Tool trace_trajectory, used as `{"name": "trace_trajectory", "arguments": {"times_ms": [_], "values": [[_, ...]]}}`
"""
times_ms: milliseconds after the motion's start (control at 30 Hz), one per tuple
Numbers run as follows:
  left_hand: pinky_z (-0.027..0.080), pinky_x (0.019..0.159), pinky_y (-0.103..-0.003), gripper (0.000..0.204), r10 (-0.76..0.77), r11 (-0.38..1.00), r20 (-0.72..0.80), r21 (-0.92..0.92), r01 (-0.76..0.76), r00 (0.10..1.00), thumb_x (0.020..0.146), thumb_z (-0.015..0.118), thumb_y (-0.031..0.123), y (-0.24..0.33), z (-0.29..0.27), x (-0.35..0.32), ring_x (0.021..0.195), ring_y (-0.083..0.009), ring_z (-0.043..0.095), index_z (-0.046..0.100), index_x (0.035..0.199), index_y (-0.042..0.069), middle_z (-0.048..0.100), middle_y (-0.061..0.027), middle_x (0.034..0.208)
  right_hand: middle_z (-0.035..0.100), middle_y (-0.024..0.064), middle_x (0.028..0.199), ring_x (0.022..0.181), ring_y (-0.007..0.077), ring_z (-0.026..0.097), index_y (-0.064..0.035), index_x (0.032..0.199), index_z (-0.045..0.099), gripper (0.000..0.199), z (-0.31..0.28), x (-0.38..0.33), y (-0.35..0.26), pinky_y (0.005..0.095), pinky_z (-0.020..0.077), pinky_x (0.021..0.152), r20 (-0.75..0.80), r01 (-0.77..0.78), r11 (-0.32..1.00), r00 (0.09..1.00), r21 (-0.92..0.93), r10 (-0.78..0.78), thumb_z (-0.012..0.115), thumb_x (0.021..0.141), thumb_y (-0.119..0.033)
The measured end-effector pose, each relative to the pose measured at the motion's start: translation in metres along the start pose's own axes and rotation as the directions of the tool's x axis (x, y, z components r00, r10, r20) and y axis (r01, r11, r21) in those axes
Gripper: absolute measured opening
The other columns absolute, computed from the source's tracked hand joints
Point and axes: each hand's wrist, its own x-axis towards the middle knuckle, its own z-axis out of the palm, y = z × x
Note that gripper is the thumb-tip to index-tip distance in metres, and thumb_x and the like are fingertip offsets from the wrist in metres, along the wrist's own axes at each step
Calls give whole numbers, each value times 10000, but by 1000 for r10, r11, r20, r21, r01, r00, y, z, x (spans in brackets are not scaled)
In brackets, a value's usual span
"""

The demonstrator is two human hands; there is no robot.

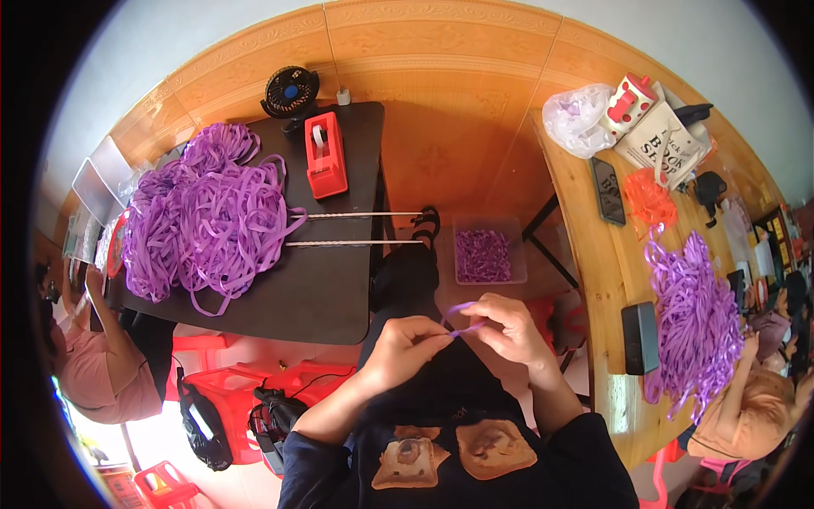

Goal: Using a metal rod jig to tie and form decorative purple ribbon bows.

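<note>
A short piece of purple ribbon (459,332) is stretched between my hands, above my lap. My left hand (405,346) pinches one part of it between thumb and fingertips. My right hand (510,329) grips it from the other side, and a bit of ribbon stands up by its fingertips. How the ribbon is folded or looped there is too small to tell. Beyond my hands, on the floor, a clear plastic box (519,222) holds many small purple ribbon pieces (483,256).
The black table (331,284) on the left carries a purple ribbon heap (225,216), a red tape dispenser (326,157), a fan (291,93) and two thin rods (356,243). More ribbon (691,314), a phone (607,192) and bags lie on the wooden table (610,339). People sit at both sides.
</note>
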Motion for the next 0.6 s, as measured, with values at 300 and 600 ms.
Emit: {"name": "trace_trajectory", "arguments": {"times_ms": [300, 600], "values": [[394, 454, -177, 124, -453, 600, 324, -578, 553, 831, 869, 654, 86, -26, 3, -9, 512, -44, 507, 673, 914, -28, 582, -10, 641, 612, 62, 740, 672, 227, 589, -22, 831, 671, 219, -5, 3, 18, 325, 462, 573, 98, 183, 943, 982, -276, -162, 705, 630, 58], [414, 529, -180, 128, -497, 641, 114, -620, 453, 860, 857, 675, 120, -86, 29, 23, 594, -61, 545, 685, 885, -5, 619, -17, 694, 581, 22, 725, 680, 206, 570, -71, 813, 679, 135, -5, 33, 75, 335, 393, 600, -22, 160, 832, 979, -531, -202, 694, 690, -16]]}}
